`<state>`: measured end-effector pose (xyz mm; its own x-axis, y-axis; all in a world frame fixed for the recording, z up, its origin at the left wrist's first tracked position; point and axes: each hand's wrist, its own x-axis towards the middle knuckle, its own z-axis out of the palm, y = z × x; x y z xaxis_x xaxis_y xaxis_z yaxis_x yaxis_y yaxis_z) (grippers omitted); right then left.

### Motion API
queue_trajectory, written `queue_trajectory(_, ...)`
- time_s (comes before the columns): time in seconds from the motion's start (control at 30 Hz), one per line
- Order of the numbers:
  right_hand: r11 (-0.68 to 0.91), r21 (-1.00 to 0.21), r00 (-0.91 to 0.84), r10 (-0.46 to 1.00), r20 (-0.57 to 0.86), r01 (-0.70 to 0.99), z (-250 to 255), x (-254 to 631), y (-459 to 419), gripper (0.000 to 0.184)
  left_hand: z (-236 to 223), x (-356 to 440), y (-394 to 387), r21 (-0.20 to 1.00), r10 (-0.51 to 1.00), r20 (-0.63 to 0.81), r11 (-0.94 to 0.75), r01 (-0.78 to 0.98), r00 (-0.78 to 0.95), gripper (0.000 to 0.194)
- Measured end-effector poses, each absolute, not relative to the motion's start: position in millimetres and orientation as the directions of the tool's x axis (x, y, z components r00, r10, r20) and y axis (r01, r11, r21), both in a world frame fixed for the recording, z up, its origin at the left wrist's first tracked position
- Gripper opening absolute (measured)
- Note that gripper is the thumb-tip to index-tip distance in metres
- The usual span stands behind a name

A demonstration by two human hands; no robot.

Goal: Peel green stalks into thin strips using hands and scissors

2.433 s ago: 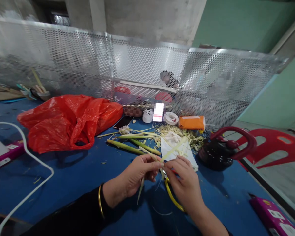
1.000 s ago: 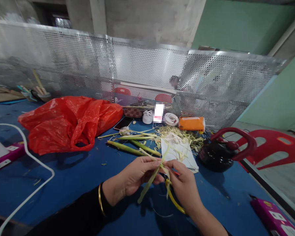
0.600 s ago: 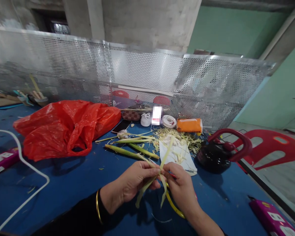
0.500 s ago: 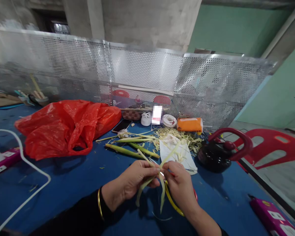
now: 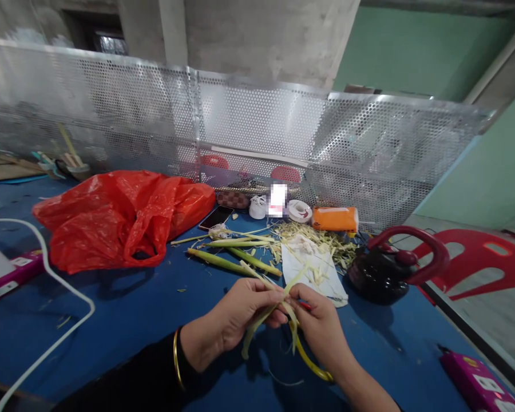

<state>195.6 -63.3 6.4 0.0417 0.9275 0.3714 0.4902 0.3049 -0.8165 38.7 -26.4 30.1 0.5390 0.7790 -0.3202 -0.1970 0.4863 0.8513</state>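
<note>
Above the blue tabletop, our left hand and right hand hold the pale green strips in a closed grip; two ends now hang well below instead of one, so the crossing seems held. Green stalks, shavings and a kettle sit beyond; perforated metal panels screen the room.
</note>
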Motion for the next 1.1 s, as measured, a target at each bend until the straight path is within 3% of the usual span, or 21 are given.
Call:
queue_trajectory(0.4, 0.321, -0.689, 0.048, 0.888, 0.458, 0.650, 3.8, 195.6, -64.0, 0.018, 28.9, 40.5, -28.2, 0.877, 0.799, -0.306, 0.448, -0.172, 0.518, 0.033)
queue_trajectory(0.47, 0.291, -0.780, 0.075, 0.916, 0.395, 0.554, 6.9, 195.1, -63.8, 0.019, 27.7, 40.9, -27.6, 0.875, 0.800, -0.305, 0.450, -0.180, 0.517, 0.034)
queue_trajectory(0.57, 0.191, -0.951, 0.077, 0.974, 0.215, 0.245, 14.5, 194.0, -65.4, 0.016, 27.3, 41.2, -27.4, 0.864, 0.796, -0.325, 0.469, -0.181, 0.511, 0.035)
queue_trajectory(0.7, 0.052, -0.995, 0.066, 0.997, 0.047, -0.080, 19.0, 192.9, -68.9, 0.026, 28.9, 41.4, -28.5, 0.858, 0.781, -0.360, 0.492, -0.147, 0.511, 0.034)
queue_trajectory(0.93, 0.105, -0.994, 0.226, 0.970, 0.095, -0.032, 15.4, 190.5, -67.9, 0.021, 31.4, 43.1, -30.7, 0.867, 0.769, -0.381, 0.490, -0.091, 0.513, 0.017)
queue_trajectory(1.1, 0.113, -0.994, 0.258, 0.960, 0.110, 0.003, 13.2, 189.9, -68.3, 0.020, 31.1, 43.2, -29.6, 0.856, 0.768, -0.396, 0.507, -0.099, 0.504, 0.018)
